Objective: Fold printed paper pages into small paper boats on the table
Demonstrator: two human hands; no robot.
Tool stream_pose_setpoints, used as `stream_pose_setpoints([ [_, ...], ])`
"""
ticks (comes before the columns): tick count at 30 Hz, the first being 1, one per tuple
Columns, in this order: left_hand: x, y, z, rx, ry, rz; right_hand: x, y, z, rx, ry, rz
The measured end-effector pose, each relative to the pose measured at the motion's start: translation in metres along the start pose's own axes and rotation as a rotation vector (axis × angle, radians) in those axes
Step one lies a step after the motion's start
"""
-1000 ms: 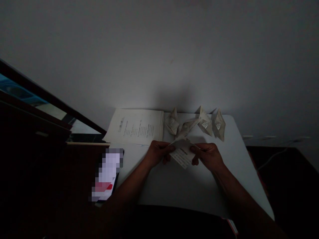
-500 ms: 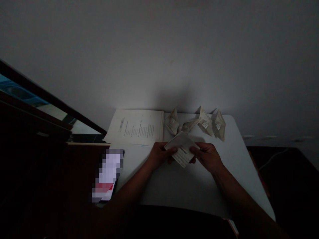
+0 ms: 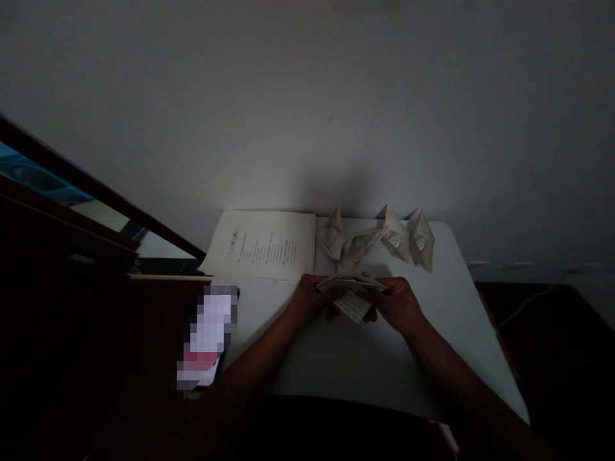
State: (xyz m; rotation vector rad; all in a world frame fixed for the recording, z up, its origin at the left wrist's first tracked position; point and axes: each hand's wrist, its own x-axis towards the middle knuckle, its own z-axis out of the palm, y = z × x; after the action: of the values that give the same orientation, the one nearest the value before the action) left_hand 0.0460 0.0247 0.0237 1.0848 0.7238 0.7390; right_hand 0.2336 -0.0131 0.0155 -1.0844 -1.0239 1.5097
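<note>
A folded piece of printed paper (image 3: 354, 303) is held between my two hands over the middle of the white table. My left hand (image 3: 314, 299) pinches its left side, thumb on top. On the right side, my right hand (image 3: 391, 301) grips it the same way. The paper's upper layer stands apart from the lower one, leaving a narrow dark gap. Several folded paper boats stand behind my hands: one at the left (image 3: 332, 235), one lying lower in the middle (image 3: 361, 246), and others farther right (image 3: 396, 235) (image 3: 423, 242).
An open book or stack of printed pages (image 3: 264, 246) lies at the table's back left. A lit phone (image 3: 209, 336) with a blurred screen rests at the left edge. The wall (image 3: 307, 115) rises directly behind the white table (image 3: 336, 371). A pale cable (image 3: 528, 299) runs at the right.
The paper was a flat diamond half a second ago; now its upper part is bent down and its layers gape. Both thumbs have moved slightly inward.
</note>
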Motion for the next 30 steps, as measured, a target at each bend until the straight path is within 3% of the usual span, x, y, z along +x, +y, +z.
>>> stream_pose_setpoints([
  [6, -0.001, 0.003, 0.004, 0.130, -0.043, -0.029, 0.000, -0.002, 0.001, -0.010, 0.012, -0.014],
  [12, -0.001, 0.003, 0.001, 0.167, 0.049, -0.030, 0.001, -0.003, 0.004, -0.046, -0.039, 0.042],
  [16, -0.001, 0.002, 0.004, 0.194, 0.035, -0.081, 0.001, -0.003, 0.003, -0.048, 0.008, 0.026],
  [19, -0.001, 0.003, 0.004, 0.203, 0.094, -0.104, 0.001, -0.004, 0.004, -0.086, 0.009, 0.057],
  [30, 0.000, 0.000, 0.006, 0.260, 0.084, -0.012, 0.000, -0.010, 0.010, -0.176, -0.058, 0.079],
])
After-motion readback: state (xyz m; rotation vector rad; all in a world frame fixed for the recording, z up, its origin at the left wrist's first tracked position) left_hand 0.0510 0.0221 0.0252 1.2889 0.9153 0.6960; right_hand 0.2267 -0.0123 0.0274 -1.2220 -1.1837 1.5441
